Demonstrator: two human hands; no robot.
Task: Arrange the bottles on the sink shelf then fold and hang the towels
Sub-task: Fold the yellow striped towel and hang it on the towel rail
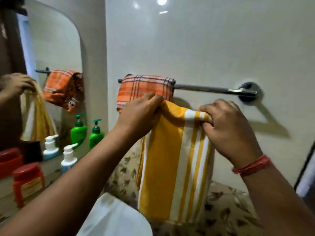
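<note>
A folded yellow towel with white stripes (172, 159) hangs down from both my hands, just below the metal towel bar (204, 88). My left hand (141, 113) pinches its top left corner and my right hand (228, 126) grips its top right corner. An orange checked towel (144, 87) is draped folded over the bar's left end, right above my left hand. On the sink shelf at the left stand a green pump bottle (96, 133) and a white pump bottle (69, 157).
A mirror (51, 65) on the left wall reflects the towels and bottles. A red plastic container (27, 178) sits on the shelf at far left. A white toilet tank lid (115, 217) lies below the towel. The bar's right half is bare up to its wall mount (248, 92).
</note>
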